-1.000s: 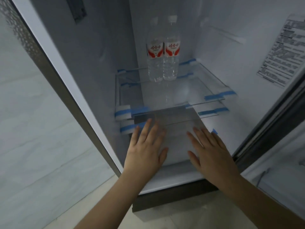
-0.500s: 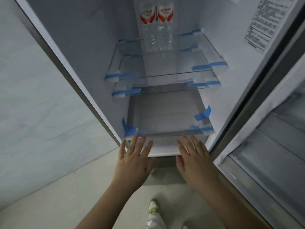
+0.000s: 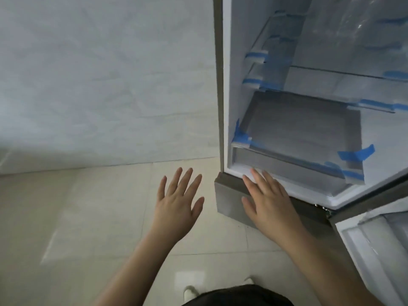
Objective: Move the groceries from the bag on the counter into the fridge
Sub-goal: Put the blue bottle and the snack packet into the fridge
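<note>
Both hands are hanging empty, fingers spread — left hand [image 3: 176, 206] over the floor, right hand [image 3: 268, 200] nearer the open fridge [image 3: 234, 107] at two o'clock; bag and groceries are lying out of view

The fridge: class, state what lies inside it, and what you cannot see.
Inside the fridge are glass shelves held with blue tape and a grey bottom tray, with no groceries in view. The upper part is cut off; both hands are empty.
</note>
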Demonstrator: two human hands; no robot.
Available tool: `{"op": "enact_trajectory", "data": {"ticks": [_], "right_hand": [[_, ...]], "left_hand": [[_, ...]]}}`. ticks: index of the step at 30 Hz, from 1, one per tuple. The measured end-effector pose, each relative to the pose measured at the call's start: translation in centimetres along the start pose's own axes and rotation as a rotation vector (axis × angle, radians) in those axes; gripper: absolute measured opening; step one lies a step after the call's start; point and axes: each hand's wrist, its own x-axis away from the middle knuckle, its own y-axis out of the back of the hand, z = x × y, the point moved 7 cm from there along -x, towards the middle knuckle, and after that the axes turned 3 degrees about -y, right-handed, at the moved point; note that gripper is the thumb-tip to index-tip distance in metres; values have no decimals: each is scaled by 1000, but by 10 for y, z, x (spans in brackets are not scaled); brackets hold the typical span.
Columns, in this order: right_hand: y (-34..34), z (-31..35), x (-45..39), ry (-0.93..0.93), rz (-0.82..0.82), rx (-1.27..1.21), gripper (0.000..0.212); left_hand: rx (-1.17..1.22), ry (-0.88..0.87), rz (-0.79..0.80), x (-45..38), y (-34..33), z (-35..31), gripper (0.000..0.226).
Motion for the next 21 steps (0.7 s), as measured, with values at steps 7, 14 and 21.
{"op": "enact_trajectory", "data": {"ticks": [7,14,21], "right_hand": [[-38,135,-16,235,102,19,65],[-68,307,-11,485,155,52,67],[-90,435,13,718,197,75,66]], "left_hand": [[55,280,31,110,-10,113,58],[68,649,64,263,0,256,72],[104,875,-18,365,15,313,72]]}}
